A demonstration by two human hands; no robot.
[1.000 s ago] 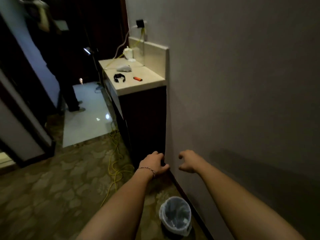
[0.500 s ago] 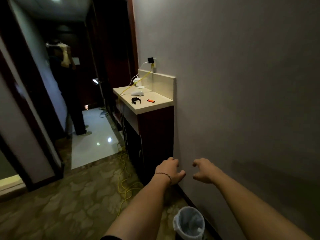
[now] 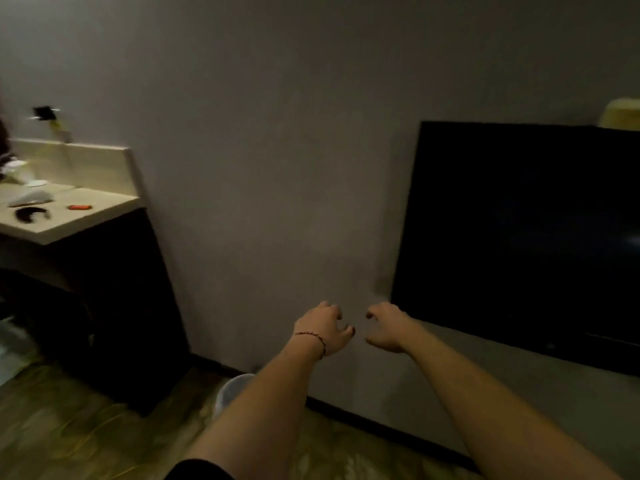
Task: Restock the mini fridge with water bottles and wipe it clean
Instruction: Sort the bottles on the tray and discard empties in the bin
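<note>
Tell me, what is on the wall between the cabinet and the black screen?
Bare wall; the head view shows nothing between cabinet and black screen.

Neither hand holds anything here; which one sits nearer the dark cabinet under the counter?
Left. The left hand is on the side of the cabinet; the right hand is by the television. No fridge or bottles show, so this is tentative.

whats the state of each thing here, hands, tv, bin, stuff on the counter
left hand: loosely curled, holding nothing
right hand: loosely curled, holding nothing
tv: screen dark
bin: upright on floor, partly hidden by arm
lighter: lying flat on counter
</note>
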